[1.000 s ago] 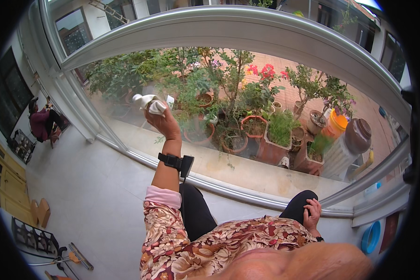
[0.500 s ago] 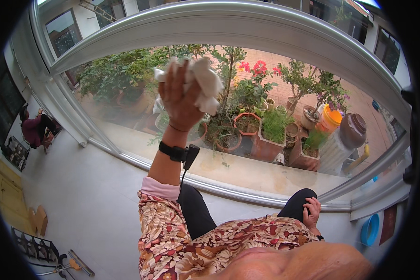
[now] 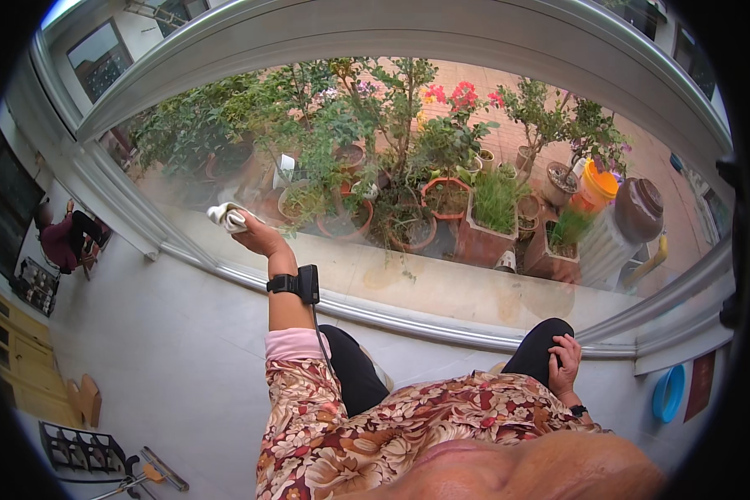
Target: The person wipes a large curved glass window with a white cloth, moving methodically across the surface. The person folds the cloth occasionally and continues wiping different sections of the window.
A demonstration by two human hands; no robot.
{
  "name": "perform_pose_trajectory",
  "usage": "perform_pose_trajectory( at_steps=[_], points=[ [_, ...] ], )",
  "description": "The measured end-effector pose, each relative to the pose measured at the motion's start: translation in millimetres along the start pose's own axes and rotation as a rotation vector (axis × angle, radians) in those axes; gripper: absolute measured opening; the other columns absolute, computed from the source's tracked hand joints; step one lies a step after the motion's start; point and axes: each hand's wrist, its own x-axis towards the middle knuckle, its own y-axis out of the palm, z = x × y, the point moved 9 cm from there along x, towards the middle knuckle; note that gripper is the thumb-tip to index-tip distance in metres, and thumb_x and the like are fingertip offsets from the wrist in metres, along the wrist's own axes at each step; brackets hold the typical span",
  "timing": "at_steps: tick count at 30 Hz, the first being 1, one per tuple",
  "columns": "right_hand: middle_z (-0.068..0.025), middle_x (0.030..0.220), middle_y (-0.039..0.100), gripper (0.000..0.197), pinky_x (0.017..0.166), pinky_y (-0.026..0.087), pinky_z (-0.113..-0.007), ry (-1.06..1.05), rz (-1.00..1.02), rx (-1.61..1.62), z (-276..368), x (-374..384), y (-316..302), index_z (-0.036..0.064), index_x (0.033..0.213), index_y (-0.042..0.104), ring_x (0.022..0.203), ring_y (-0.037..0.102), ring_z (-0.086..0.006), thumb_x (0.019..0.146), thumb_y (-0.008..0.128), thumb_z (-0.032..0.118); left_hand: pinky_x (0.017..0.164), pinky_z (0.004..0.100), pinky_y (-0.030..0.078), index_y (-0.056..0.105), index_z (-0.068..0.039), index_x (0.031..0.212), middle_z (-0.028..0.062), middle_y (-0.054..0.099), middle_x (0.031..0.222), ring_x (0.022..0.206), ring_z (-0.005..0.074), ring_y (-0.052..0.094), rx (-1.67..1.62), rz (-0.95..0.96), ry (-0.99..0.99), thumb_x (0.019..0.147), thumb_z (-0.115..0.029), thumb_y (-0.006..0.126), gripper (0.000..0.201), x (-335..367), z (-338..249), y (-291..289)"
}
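Note:
A bunched white cloth (image 3: 227,217) is gripped in my left hand (image 3: 262,238), by the lower left part of the large window pane (image 3: 442,287). Whether the cloth touches the glass there, I cannot tell. A black band with a small box and a cable (image 3: 296,284) sits on my left wrist. My right hand (image 3: 566,363) rests on my right knee (image 3: 535,350) with its fingers loosely apart, holding nothing. Smudges and haze show on the pane.
Behind the glass stand several potted plants (image 3: 492,208), an orange bucket (image 3: 596,185) and a brown jar (image 3: 639,210). A blue basin (image 3: 667,393) is at the right. At the left are a seated person (image 3: 58,237), a yellow cabinet (image 3: 25,358), a dark rack (image 3: 83,450) and a squeegee (image 3: 165,468).
My left hand has moved down and left across the pane with the cloth, which is now bunched more tightly. My right hand has stayed on my knee.

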Motion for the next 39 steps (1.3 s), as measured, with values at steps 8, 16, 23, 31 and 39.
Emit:
perform_pose_trajectory(
  at_steps=[8, 16, 23, 31, 39],
  points=[
    [-0.0071, 0.123, 0.07, 0.01, 0.112, 0.036, -0.047, 0.002, -0.021, 0.03, 6, 1, -4, 0.0098, 0.091, 0.068, 0.131, 0.054, -0.0342, 0.084, 0.066, 0.003, 0.092, 0.0452, 0.05, 0.052, -0.001, 0.142, 0.0191, 0.063, 0.13, 0.108, 0.0335, 0.064, 0.029, -0.02, -0.776, 0.098, -0.049, 0.056, 0.065, -121, 117, -40],
    [-0.0059, 0.123, 0.07, 0.011, 0.113, 0.036, -0.047, 0.017, -0.058, 0.043, -4, -7, -8, 0.0103, 0.092, 0.069, 0.13, 0.055, -0.0331, 0.084, 0.067, 0.004, 0.091, 0.0415, 0.052, 0.054, 0.001, 0.141, 0.0194, 0.063, 0.129, 0.105, 0.0318, 0.065, -0.169, 0.013, -0.683, 0.099, -0.034, 0.06, 0.055, -162, 52, -20],
    [-0.006, 0.123, 0.07, 0.01, 0.114, 0.036, -0.047, 0.023, -0.077, 0.084, -8, -11, -14, 0.0104, 0.092, 0.069, 0.13, 0.055, -0.0328, 0.085, 0.066, 0.005, 0.116, 0.0521, 0.03, 0.057, -0.002, 0.135, 0.0259, 0.046, 0.149, 0.14, 0.0422, 0.038, -0.05, 0.38, 0.152, 0.101, -0.026, 0.059, 0.041, -150, -152, 31],
    [-0.0062, 0.124, 0.07, 0.01, 0.114, 0.035, -0.046, 0.023, -0.1, 0.099, -9, -14, -16, 0.0103, 0.093, 0.069, 0.131, 0.055, -0.0327, 0.085, 0.066, 0.005, 0.117, 0.0591, 0.026, 0.069, -0.019, 0.127, 0.017, 0.044, 0.157, 0.147, 0.0438, 0.035, 0.038, 0.642, 0.951, 0.089, -0.043, 0.072, 0.045, -215, -321, 52],
    [-0.0064, 0.123, 0.071, 0.012, 0.113, 0.035, -0.046, 0.022, -0.101, 0.096, -13, -15, -16, 0.0102, 0.093, 0.07, 0.131, 0.055, -0.0328, 0.085, 0.066, 0.003, 0.115, 0.0555, 0.031, 0.067, -0.013, 0.128, 0.0167, 0.048, 0.153, 0.141, 0.0421, 0.043, 0.013, 0.475, 1.141, 0.087, -0.043, 0.074, 0.051, -177, -307, 55]
  ],
)
